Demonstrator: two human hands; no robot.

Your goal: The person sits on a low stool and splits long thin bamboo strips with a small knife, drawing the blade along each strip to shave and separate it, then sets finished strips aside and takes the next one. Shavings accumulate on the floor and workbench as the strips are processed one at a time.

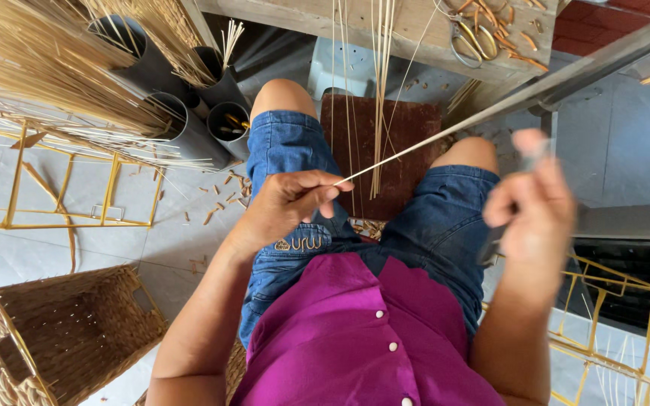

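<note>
Across the tiled floor (114, 225), largest first: a heap of pale reed bundles (47, 68) fills the upper left corner, leaning over dark grey tubes (189, 128) that stand just beside the person's left knee. Below them a yellow wire frame (62, 180) lies flat on the tiles, with short cut scraps (216, 203) scattered between it and the knee. A woven basket (62, 331) sits at the lower left corner, open side up, near the left elbow. Along the top edge runs a wooden workbench (385, 30) carrying scissors (469, 37) and offcuts; more yellow wire frames (611, 301) stand at the lower right.

Between the knees a brown stool top (408, 150) shows, with several upright reeds crossing in front of it.

The left hand (287, 207) is pinched shut on the near end of a thin reed strip (415, 146), which runs up and right over the lap toward the bench. The right hand (532, 203) is raised, blurred, well apart from the left; whether it grips anything cannot be told.

Open tiles lie left of the thigh; the right side is crowded by frames.
</note>
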